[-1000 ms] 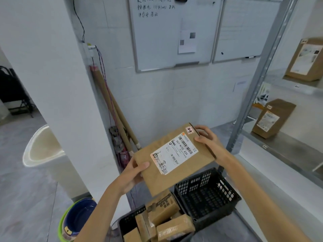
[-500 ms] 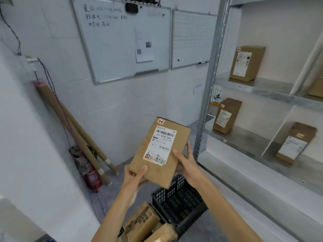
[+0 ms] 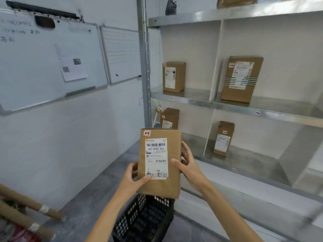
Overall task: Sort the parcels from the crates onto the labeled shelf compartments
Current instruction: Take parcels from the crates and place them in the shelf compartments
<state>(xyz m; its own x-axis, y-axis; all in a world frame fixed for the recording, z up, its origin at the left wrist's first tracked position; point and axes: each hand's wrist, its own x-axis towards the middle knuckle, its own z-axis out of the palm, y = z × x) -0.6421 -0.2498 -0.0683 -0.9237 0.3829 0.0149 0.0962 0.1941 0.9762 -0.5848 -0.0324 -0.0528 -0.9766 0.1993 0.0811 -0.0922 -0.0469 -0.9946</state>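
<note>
The held parcel (image 3: 160, 163) stands upright between the left hand (image 3: 131, 179), at its lower left edge, and the right hand (image 3: 189, 165), at its right edge, above the crate (image 3: 145, 220) on the floor. The shelf unit (image 3: 244, 106) stands to the right and behind. On its middle board the upper-left parcel (image 3: 173, 76) stands left of the divider, and the upper-right parcel (image 3: 242, 78) just right of it. On the board below, the lower-left parcel (image 3: 169, 118) stands at the left edge, partly behind the held parcel, and the lower-right parcel (image 3: 223, 138) stands right of the divider. Two whiteboards (image 3: 43, 63) hang on the wall left of the shelf unit
</note>
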